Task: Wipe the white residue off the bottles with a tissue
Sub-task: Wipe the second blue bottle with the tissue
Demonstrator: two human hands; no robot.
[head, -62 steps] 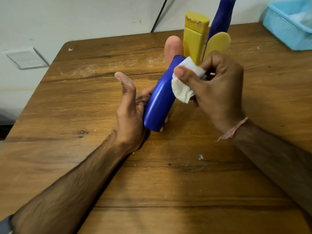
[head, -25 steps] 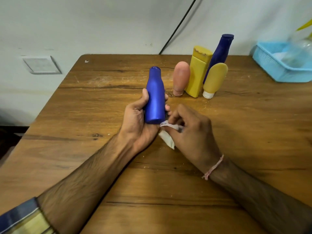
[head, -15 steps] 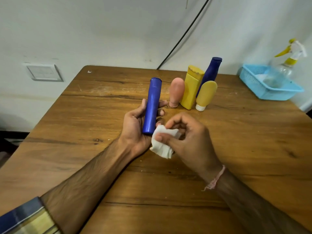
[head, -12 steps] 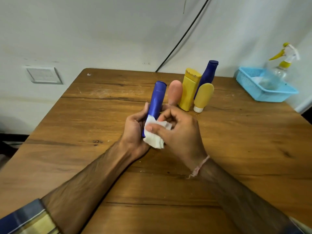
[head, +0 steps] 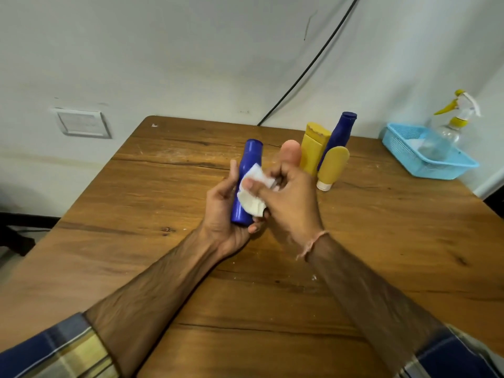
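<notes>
My left hand (head: 222,211) grips a blue bottle (head: 246,170) above the wooden table (head: 152,203), its cap end pointing away from me. My right hand (head: 290,199) pinches a crumpled white tissue (head: 252,196) and presses it against the bottle's right side, about halfway along. Behind my hands stand a pink bottle (head: 291,150), a tall yellow bottle (head: 313,148), a dark blue bottle (head: 339,133) and a small yellow tube (head: 331,167) on its white cap.
A light blue basket (head: 433,165) sits at the table's far right corner with a clear spray bottle (head: 447,132) in it. A black cable (head: 305,69) runs down the wall behind the table. White specks lie scattered on the wood.
The tissue has moved from below the bottle's base up onto its side. The bottle has tilted slightly and my view has lifted, bringing the basket and spray bottle into sight.
</notes>
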